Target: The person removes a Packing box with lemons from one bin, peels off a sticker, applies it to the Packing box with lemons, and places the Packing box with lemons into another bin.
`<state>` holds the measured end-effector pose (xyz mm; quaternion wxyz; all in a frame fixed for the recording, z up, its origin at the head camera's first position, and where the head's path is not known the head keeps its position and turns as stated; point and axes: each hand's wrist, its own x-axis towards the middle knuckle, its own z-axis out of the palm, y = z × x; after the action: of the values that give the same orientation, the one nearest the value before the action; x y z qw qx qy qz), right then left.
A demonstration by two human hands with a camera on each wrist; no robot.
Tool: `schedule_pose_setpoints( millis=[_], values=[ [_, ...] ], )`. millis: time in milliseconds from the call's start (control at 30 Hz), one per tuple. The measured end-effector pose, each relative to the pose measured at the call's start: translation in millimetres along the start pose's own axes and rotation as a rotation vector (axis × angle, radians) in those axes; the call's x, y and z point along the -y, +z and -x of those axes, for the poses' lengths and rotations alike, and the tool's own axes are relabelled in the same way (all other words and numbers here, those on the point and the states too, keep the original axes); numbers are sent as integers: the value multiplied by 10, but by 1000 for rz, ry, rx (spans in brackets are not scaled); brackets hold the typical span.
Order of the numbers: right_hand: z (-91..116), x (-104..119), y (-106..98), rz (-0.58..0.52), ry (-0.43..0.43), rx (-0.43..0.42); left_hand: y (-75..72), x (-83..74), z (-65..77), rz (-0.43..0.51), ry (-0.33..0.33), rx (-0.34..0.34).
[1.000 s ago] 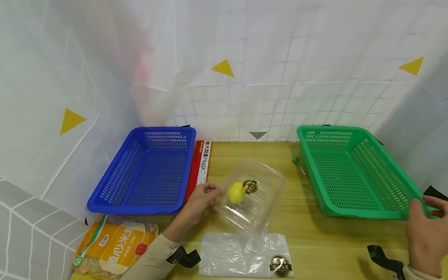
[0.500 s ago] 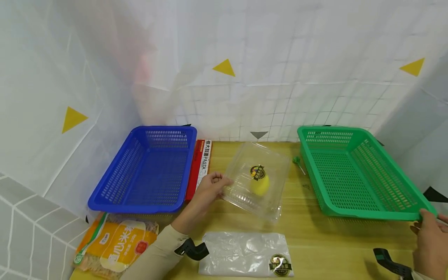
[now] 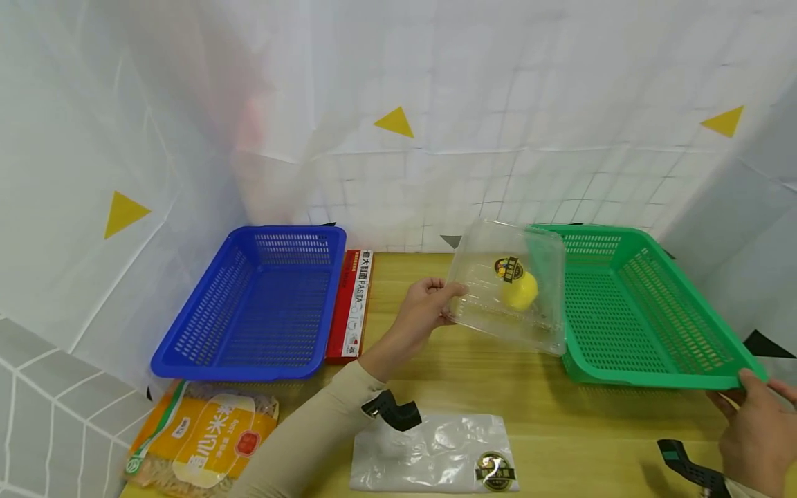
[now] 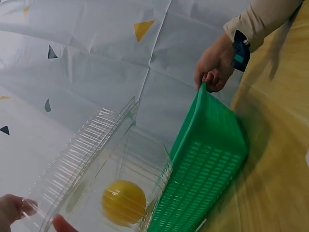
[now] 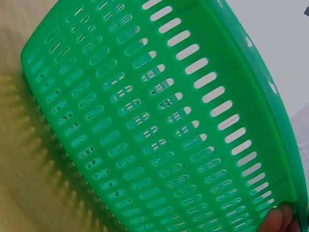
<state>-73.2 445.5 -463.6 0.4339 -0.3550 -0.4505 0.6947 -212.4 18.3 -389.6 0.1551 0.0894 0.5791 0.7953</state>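
Note:
A clear plastic clamshell box with a lemon inside hangs tilted above the table. My left hand pinches its near left edge, and its far right side overlaps the left rim of the green basket in the head view. In the left wrist view the lemon shows through the clear wall, beside the green basket. My right hand grips the basket's near right corner, thumb over the rim. The right wrist view is mostly filled by the perforated basket wall.
A blue basket stands at the left, with a red pasta box against its right side. An orange bag of noodles lies in front of it. A folded clear plastic bag lies at the table's front.
The left hand has lifted the clamshell box with the lemon and carried it right, toward the green basket. The right hand has come onto that basket's near right corner and taken hold.

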Motion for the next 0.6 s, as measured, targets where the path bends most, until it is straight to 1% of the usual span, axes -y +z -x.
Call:
schedule_pose_setpoints(
  millis=[200, 367, 467, 600],
  values=[
    [-1, 1, 4, -11, -8, -4, 229, 44, -213, 47, 19, 28],
    [-12, -17, 12, -4, -17, 2, 388, 98, -344, 46, 16, 64],
    [-13, -33, 10, 0, -17, 7, 442, 129, -404, 45, 15, 83],
    [12, -34, 6, 8, -7, 18, 464, 152, -455, 65, 11, 112]
  ],
)
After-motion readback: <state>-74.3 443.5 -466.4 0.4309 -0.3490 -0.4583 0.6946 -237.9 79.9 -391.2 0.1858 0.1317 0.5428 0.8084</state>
